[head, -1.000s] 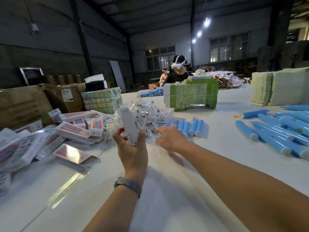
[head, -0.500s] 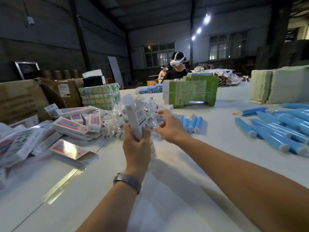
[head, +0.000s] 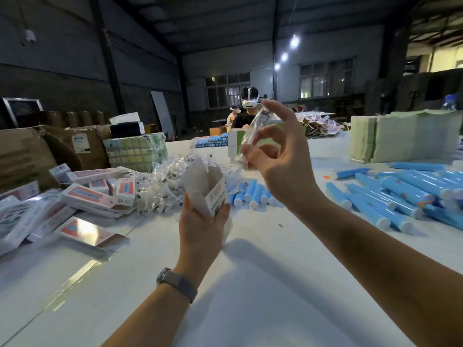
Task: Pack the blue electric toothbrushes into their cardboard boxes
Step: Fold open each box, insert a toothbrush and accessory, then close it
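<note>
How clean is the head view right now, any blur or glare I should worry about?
Head view: the right hand and its clear packet are motion-blurred; the open box in the left hand is soft; glare streaks the table at left; ceiling lamps flare; wide-angle edges bend.

Dim hall, glaring ceiling lamps, motion blur

Open box (head: 213, 194), clear packet (head: 255, 128) aloft

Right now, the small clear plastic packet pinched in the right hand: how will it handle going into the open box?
The small clear plastic packet looks thin, likely light and somewhat floppy. The right hand pinches it with fingertips only, so its glossy film may slip. The open white cardboard box in the left hand seems light, so it may flex.
</note>
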